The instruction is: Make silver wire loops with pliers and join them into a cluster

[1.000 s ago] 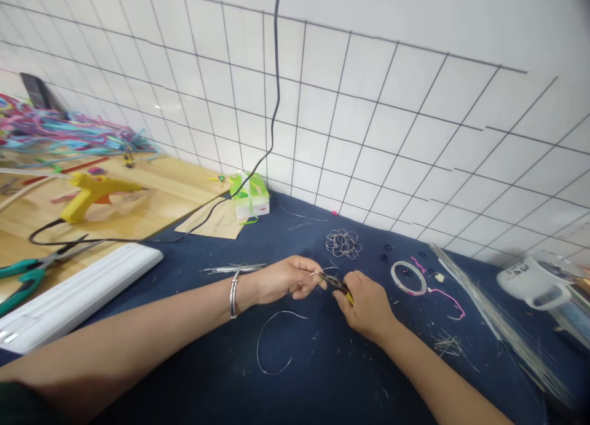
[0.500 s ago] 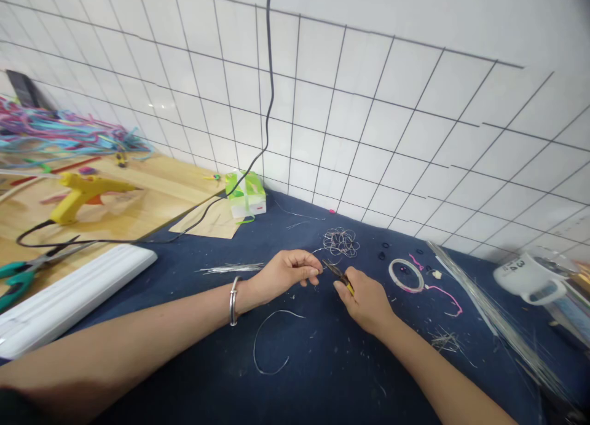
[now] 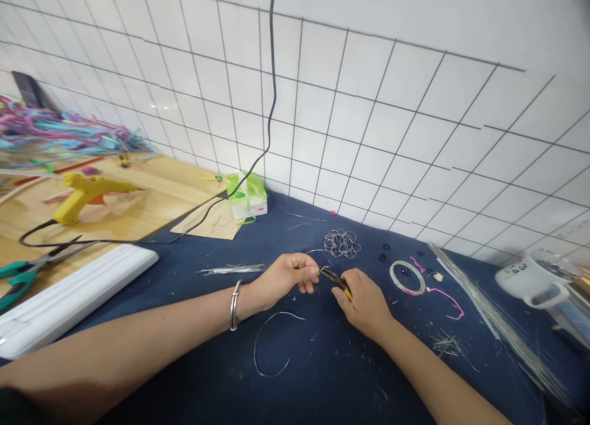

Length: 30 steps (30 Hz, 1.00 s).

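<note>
Between the thumb and fingers of my left hand (image 3: pixel 290 277) a thin silver wire (image 3: pixel 316 251) is pinched; part of it arcs up behind the fingertips. My right hand (image 3: pixel 365 299) grips pliers (image 3: pixel 340 282) with yellow-and-black handles. Their dark jaws point left and meet the wire right beside my left fingertips. Just beyond both hands lies a cluster of wire loops (image 3: pixel 342 244) on the dark blue cloth (image 3: pixel 322 363). Nearer to me rests a loose curved wire (image 3: pixel 256 345). A bundle of straight short wires (image 3: pixel 233 269) lies behind my left wrist.
At left are a yellow glue gun (image 3: pixel 78 197), green-handled pliers (image 3: pixel 21 280) and a white strip-shaped case (image 3: pixel 83 299). A tissue pack (image 3: pixel 249 194) stands by the tiled wall. To the right are a tape roll (image 3: pixel 407 278), long wires (image 3: pixel 493 314) and a white mug (image 3: pixel 530 283).
The plier jaws have moved left and now meet the wire at my left fingertips. My left hand has shifted slightly left, and the view has moved a little.
</note>
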Each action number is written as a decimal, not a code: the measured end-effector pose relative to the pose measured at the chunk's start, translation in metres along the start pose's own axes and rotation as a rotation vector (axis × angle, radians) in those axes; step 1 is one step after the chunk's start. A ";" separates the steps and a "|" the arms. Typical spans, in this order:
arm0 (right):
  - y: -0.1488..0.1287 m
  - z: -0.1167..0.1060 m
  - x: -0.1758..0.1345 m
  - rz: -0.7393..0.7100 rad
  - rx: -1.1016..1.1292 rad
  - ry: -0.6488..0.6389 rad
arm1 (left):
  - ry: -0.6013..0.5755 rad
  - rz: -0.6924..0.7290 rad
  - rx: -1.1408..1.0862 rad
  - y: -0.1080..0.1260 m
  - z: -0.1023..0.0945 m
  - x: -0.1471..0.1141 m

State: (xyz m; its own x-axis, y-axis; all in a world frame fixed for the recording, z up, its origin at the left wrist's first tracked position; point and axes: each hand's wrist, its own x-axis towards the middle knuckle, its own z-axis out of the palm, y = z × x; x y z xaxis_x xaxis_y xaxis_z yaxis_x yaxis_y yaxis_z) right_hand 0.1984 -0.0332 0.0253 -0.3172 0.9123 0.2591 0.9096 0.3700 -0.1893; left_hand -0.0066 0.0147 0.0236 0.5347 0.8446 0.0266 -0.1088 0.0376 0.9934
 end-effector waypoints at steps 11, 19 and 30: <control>0.014 -0.003 0.005 -0.007 -0.092 -0.037 | 0.020 0.018 -0.104 0.001 -0.002 -0.001; -0.005 -0.023 0.003 -0.057 0.332 0.049 | -0.139 -0.069 -0.055 -0.001 0.006 -0.006; -0.026 -0.038 -0.001 0.009 0.495 0.026 | -0.256 -0.119 -0.019 0.009 0.011 -0.017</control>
State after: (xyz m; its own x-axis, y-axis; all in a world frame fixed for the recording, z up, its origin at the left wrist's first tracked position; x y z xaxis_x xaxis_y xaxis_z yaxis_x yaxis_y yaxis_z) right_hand 0.1853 -0.0508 0.0661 -0.2975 0.9136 0.2773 0.6734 0.4067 -0.6174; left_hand -0.0072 -0.0051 0.0336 0.7389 0.6711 -0.0603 -0.0469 0.1405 0.9890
